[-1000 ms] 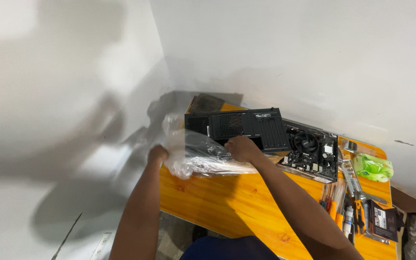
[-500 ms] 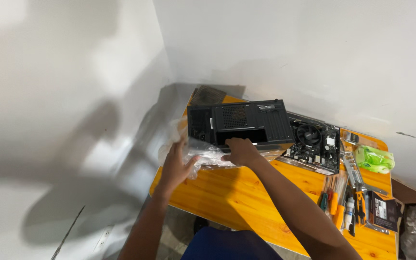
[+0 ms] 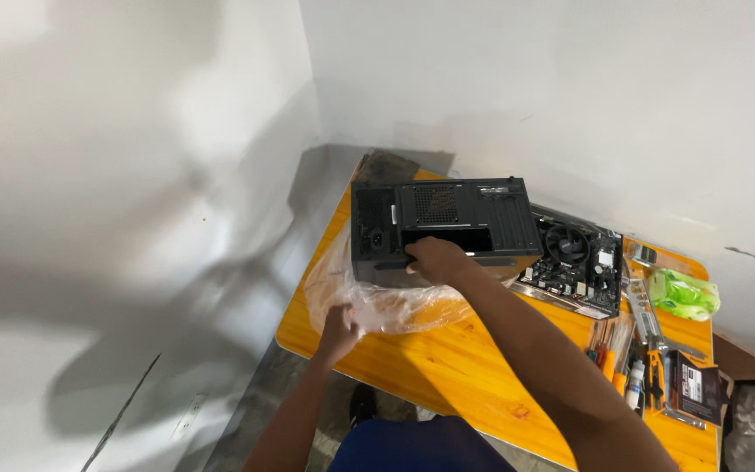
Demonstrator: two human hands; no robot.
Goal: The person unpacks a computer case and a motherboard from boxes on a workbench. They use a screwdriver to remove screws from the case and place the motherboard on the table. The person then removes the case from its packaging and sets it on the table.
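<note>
Nearest the camera, the left hand [image 3: 340, 330] rests at the near-left edge of the orange wooden surface [image 3: 447, 367], its fingers closed in a pinch on the loose lip of a clear plastic bag [image 3: 386, 301]. The bag lies crumpled on the surface and runs away from that grip, up and to the right, toward the black computer case [image 3: 443, 227].

A little farther out, the right hand [image 3: 434, 260] has its fingers hooked over the near edge of the case, at a long rectangular opening in its vented panel; the grip is closed on that edge, though the fingertips are hidden inside the slot. The case sits tilted, its lower side in or on the mouth of the bag, and its long axis runs left to right across the surface, roughly crosswise to the right forearm. The right hand is therefore on the case, while the left is well below it on the bag only.

Beyond the case, just to its right, lies a motherboard [image 3: 570, 262] with a round fan. Farther right are a green packet [image 3: 682, 295] and a row of screwdrivers [image 3: 635, 358].
</note>
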